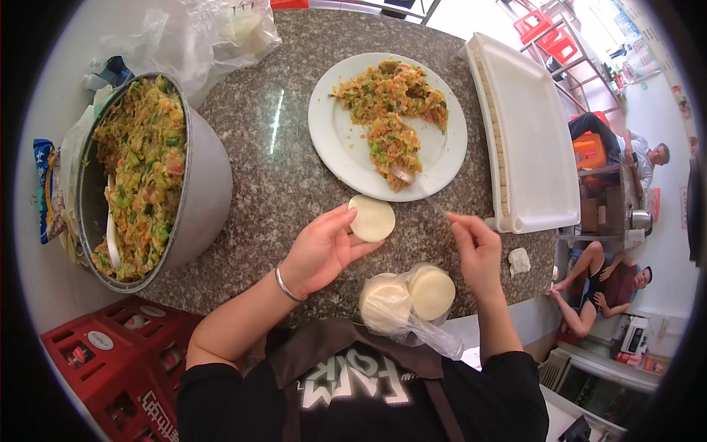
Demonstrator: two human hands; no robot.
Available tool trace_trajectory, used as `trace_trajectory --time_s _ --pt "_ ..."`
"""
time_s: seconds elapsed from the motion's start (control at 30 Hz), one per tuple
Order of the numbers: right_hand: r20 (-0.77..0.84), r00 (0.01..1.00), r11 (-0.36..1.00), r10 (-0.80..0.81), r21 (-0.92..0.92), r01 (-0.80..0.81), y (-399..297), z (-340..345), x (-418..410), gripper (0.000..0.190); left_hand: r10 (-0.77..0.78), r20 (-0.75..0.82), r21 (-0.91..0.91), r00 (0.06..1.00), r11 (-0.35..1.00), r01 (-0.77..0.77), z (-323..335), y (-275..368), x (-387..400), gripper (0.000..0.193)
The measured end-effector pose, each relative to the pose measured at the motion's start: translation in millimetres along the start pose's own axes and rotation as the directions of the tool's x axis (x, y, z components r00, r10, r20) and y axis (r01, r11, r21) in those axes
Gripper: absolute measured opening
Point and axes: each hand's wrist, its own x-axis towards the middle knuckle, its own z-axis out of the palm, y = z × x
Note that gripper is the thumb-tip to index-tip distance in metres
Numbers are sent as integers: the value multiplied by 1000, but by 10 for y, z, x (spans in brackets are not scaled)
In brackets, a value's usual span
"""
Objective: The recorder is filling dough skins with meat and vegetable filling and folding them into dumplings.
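Note:
On the fingers of my left hand lies a round dumpling wrapper, its edge under my thumb. My right hand grips the handle of a spoon, whose bowl is in the chopped filling. That filling sits on a white oval plate beyond both hands. Nearer my body, between my forearms, two stacks of round wrappers rest in a clear plastic bag.
At left stands a large metal pot of filling with a white spoon. White stacked trays are at right, near a crumpled tissue. Plastic bags lie at the back left. Red crates stand below. Two people sit far right.

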Motion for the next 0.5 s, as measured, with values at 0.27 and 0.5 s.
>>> trace_trajectory --time_s 0.27,0.5 --pt "73 993 993 -96 -54 100 111 114 -111 19 45 135 -241 990 971 -12 61 13 0 43" --pt "222 965 989 -137 -24 145 24 22 -86 18 81 54 -164 995 984 -71 104 31 -18 43"
